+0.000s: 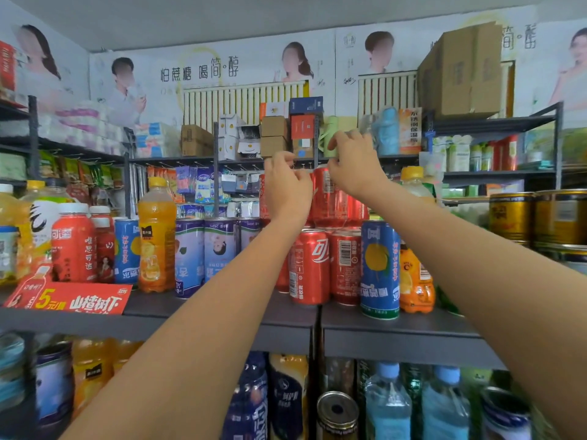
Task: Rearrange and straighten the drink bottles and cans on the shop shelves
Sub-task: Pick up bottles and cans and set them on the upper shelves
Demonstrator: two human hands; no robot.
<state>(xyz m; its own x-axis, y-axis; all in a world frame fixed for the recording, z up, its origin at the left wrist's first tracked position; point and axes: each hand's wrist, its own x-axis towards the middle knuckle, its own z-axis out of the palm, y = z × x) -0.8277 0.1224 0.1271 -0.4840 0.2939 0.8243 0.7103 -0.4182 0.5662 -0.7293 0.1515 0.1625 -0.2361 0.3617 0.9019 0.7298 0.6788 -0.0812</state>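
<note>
Up at the top of the red can stack (pixel 330 198), both arms are stretched out and raised from the bottom corners of the view, wrists bent slightly forward. The left hand (pixel 287 185) is seen from the back with its fingers curled in over the left side of the upper cans; whether a can is actually gripped can't be told, since the fingers are hidden behind the hand. The right hand (pixel 351 165) is reached a bit higher, fingers curled above the top rim of the upper cans, and a real grip can't be made out there either. The stack is set on the grey shelf (pixel 286 315), two tiers high, red cans with white lettering and barcodes showing on the lower row (pixel 324 265). Purple-and-white cans (pixel 206 252) are lined up just to its left, and a tall blue can with an orange fruit print (pixel 379 268) is stood right beside it on the other side.
</note>
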